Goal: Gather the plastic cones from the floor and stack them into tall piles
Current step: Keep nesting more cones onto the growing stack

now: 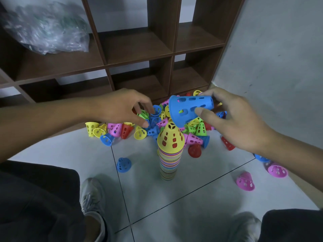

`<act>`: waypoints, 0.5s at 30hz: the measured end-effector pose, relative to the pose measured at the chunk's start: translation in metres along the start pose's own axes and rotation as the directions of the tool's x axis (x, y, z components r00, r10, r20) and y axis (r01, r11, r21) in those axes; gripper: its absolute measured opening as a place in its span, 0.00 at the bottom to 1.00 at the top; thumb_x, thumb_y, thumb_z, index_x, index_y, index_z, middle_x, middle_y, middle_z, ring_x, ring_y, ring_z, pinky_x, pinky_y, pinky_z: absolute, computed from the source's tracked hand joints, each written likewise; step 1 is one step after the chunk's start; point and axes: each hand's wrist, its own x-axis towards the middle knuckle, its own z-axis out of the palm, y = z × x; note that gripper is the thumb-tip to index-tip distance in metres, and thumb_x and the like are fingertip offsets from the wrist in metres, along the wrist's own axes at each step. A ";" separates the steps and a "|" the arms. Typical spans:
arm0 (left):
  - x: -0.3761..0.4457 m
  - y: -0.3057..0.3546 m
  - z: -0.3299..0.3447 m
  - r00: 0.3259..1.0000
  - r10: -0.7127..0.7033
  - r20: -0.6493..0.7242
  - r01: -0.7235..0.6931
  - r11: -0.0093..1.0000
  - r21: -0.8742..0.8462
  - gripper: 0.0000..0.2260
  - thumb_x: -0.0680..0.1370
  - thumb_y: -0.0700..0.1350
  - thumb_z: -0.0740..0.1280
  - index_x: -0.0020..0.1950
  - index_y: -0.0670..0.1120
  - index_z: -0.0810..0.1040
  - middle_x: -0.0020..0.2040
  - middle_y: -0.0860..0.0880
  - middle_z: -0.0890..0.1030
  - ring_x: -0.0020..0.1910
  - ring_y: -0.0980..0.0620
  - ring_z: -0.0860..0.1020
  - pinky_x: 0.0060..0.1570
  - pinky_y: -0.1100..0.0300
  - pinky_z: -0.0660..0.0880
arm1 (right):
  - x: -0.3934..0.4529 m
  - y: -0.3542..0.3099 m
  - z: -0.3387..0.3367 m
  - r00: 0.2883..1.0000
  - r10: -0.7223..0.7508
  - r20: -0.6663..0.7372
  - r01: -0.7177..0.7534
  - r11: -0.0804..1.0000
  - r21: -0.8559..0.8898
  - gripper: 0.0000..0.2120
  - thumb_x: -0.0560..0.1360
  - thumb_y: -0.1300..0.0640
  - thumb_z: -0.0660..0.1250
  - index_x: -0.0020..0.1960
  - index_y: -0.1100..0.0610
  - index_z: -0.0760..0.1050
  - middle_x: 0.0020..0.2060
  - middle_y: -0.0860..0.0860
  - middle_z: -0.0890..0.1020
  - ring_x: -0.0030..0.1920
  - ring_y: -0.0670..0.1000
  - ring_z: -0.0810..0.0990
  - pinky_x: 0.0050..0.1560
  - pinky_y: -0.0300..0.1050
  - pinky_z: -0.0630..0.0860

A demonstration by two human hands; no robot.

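Right hand point(232, 119) pinching perforated blue cone point(190, 109), tilted above striped stack point(169, 159); left hand point(122, 107) loose-fingered, fingertips hiding pile point(139, 126) cones

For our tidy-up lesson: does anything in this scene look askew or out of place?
Yes. Most cones lie tipped over in a heap by the shelf, with strays scattered on the floor, such as a pink cone on its side. Only the stack stands upright.
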 end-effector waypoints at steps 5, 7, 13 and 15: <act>-0.007 -0.007 -0.008 0.999 -0.012 -0.041 0.015 0.996 0.083 0.16 0.74 0.56 0.74 0.60 0.58 0.80 0.54 0.64 0.80 0.52 0.66 0.78 0.51 0.65 0.78 | 0.005 -0.005 -0.004 0.999 -0.036 0.011 0.036 0.999 -0.006 0.07 0.74 0.49 0.72 0.51 0.49 0.78 0.44 0.46 0.83 0.46 0.48 0.82 0.48 0.55 0.79; -0.009 -0.005 -0.010 0.998 0.012 -0.056 -0.007 0.997 0.083 0.16 0.74 0.56 0.74 0.61 0.57 0.80 0.54 0.64 0.80 0.53 0.67 0.77 0.49 0.69 0.77 | 0.006 -0.007 0.001 0.998 -0.037 0.054 0.038 0.999 -0.021 0.09 0.72 0.47 0.72 0.50 0.49 0.78 0.43 0.47 0.83 0.45 0.49 0.81 0.47 0.53 0.79; -0.011 0.009 -0.013 0.996 0.048 -0.077 -0.039 0.993 0.113 0.16 0.75 0.56 0.73 0.62 0.56 0.80 0.54 0.63 0.80 0.52 0.66 0.77 0.47 0.71 0.75 | 0.014 -0.010 0.023 0.975 -0.049 0.214 0.082 0.986 -0.144 0.14 0.71 0.45 0.75 0.51 0.51 0.78 0.40 0.48 0.81 0.42 0.47 0.80 0.46 0.48 0.76; -0.011 0.015 -0.016 0.995 0.058 -0.086 -0.047 0.992 0.119 0.16 0.75 0.56 0.73 0.62 0.56 0.80 0.53 0.63 0.80 0.51 0.64 0.78 0.48 0.69 0.75 | 0.016 -0.010 0.031 0.971 -0.047 0.236 0.089 0.981 -0.172 0.15 0.71 0.44 0.75 0.52 0.51 0.78 0.39 0.48 0.80 0.41 0.47 0.80 0.46 0.50 0.77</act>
